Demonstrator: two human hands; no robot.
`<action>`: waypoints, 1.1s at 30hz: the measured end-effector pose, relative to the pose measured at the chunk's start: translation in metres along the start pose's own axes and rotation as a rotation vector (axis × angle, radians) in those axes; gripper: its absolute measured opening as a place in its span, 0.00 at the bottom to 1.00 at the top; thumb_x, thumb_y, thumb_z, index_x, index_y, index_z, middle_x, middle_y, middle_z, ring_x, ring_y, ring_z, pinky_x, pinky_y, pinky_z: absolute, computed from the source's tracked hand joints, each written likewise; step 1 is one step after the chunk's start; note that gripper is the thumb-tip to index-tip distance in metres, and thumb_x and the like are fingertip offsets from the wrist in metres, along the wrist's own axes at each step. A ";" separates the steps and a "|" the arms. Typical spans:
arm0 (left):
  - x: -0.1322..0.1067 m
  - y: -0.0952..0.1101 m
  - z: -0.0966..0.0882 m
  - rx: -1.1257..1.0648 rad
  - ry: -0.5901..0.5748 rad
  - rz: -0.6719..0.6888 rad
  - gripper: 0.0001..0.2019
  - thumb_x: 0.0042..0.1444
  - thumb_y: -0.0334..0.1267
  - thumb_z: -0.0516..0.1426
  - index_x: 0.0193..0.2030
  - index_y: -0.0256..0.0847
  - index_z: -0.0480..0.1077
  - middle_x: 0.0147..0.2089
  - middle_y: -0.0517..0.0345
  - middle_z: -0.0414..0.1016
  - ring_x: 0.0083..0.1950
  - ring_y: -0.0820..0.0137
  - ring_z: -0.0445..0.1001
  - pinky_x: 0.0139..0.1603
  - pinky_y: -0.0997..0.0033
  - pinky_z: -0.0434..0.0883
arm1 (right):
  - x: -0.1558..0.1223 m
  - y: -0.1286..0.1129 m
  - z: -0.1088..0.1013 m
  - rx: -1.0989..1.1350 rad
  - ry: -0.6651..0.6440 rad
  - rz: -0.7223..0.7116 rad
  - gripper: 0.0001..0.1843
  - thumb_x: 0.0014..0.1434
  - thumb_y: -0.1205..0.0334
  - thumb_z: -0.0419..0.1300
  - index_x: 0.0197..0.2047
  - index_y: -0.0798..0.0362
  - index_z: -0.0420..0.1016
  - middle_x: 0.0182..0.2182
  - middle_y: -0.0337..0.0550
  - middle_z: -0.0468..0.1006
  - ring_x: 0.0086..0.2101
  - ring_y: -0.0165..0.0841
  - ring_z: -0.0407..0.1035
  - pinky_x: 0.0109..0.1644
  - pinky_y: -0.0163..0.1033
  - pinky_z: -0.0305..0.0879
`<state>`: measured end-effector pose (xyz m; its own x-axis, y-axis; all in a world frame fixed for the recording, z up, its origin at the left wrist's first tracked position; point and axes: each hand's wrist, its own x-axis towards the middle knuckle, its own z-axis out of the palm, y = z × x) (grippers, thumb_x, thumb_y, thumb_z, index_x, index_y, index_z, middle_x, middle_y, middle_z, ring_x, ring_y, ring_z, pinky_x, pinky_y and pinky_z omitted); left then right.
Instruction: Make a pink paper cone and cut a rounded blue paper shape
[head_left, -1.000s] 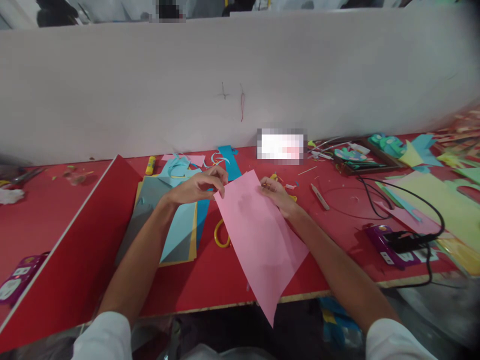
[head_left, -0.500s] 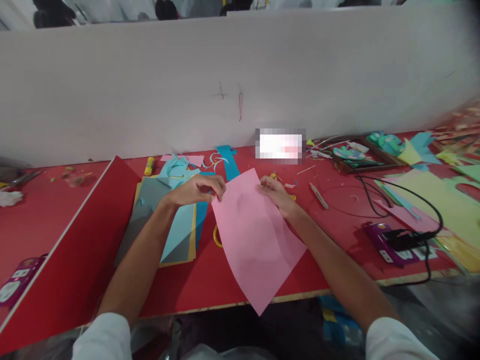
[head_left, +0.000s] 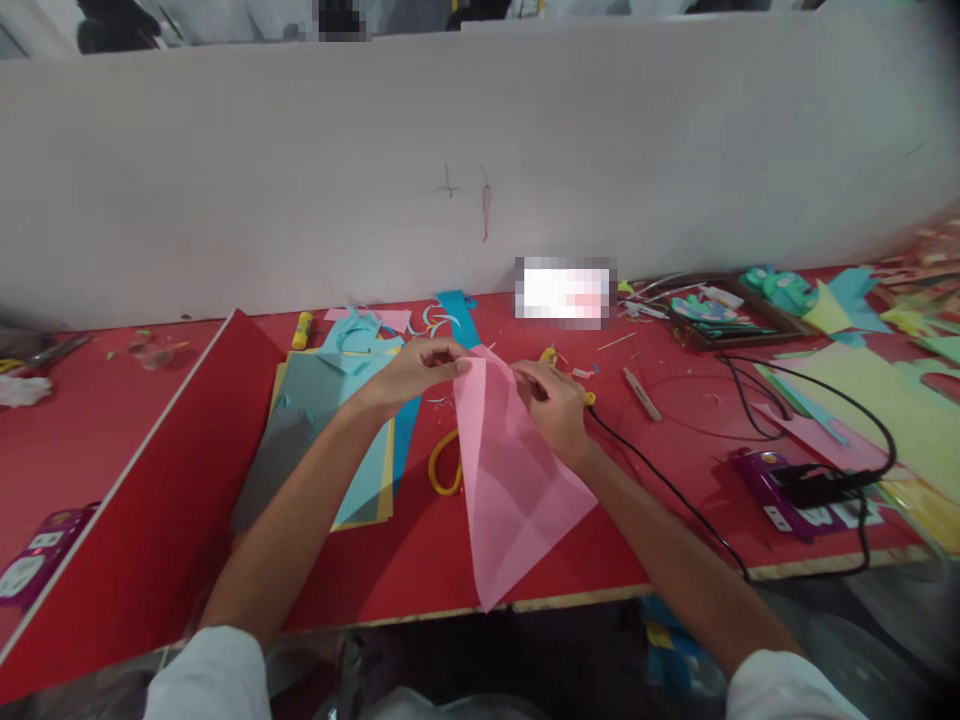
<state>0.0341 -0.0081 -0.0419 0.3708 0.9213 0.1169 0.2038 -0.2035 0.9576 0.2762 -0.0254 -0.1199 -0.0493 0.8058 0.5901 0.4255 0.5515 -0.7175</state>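
A sheet of pink paper point(head_left: 510, 480) hangs from both hands above the red table, its lower corner pointing toward me. My left hand point(head_left: 431, 365) pinches the upper left corner, where the edge bends over in a narrow flap. At the upper right edge, my right hand point(head_left: 551, 400) has its fingers closed on the same sheet. A yellow scissors handle point(head_left: 444, 470) shows just left of the paper; the rest is hidden beneath it. Behind my right hand lies a yellow tool point(head_left: 549, 357), partly covered.
Stacked blue and yellow papers point(head_left: 360, 470) lie left, beside an upright red divider point(head_left: 165, 480). A glue stick point(head_left: 302, 330) is behind them. To the right are a cutter pen point(head_left: 641, 393), a purple box with black cables point(head_left: 780, 490), a brown tray point(head_left: 787, 325) and yellow paper point(head_left: 885, 400).
The pink sheet has turned and narrowed, its left edge now bent over. My hands have come closer together, and more of the yellow handle shows.
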 end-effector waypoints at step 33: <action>0.007 -0.011 -0.026 -0.038 0.311 -0.058 0.21 0.46 0.54 0.72 0.26 0.40 0.73 0.28 0.60 0.67 0.30 0.74 0.59 0.31 0.70 0.55 | 0.000 -0.015 -0.004 0.025 -0.340 0.065 0.14 0.69 0.55 0.59 0.53 0.47 0.82 0.34 0.41 0.85 0.30 0.38 0.74 0.38 0.43 0.69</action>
<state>0.0106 0.0095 -0.0448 0.0638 0.9893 0.1315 0.1801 -0.1410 0.9735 0.2730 -0.0346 -0.1076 -0.3231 0.8629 0.3886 0.4158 0.4983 -0.7608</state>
